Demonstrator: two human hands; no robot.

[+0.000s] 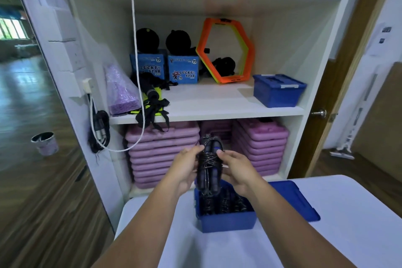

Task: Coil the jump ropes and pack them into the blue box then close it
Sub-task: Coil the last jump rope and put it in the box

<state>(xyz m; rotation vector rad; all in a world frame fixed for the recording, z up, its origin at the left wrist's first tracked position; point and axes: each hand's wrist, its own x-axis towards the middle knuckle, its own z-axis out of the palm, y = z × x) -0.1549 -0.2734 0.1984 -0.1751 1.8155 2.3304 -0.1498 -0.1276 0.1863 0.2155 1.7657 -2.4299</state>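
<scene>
Coiled jump rope held over the open blue box, ready for packing.

The left hand [186, 164] and right hand [236, 166] each close around one side of the jump rope [209, 165], fingers curled onto the bundle with thumbs forward; the cord is wrapped crosswise around the two handles. The bundle hangs upright, its lower end just above the blue box [226, 222], which stands on the white table [326, 235] with its lid [293, 200] lying open to the right. Several dark coiled ropes already fill the box. Recommended procedure: keep both grips firm so the wraps do not loosen, turn the bundle to lie parallel with the ropes already inside, lower it into the remaining gap, and release only once seated. Confirm that no cord overhangs the rim before swinging the lid across.
</scene>
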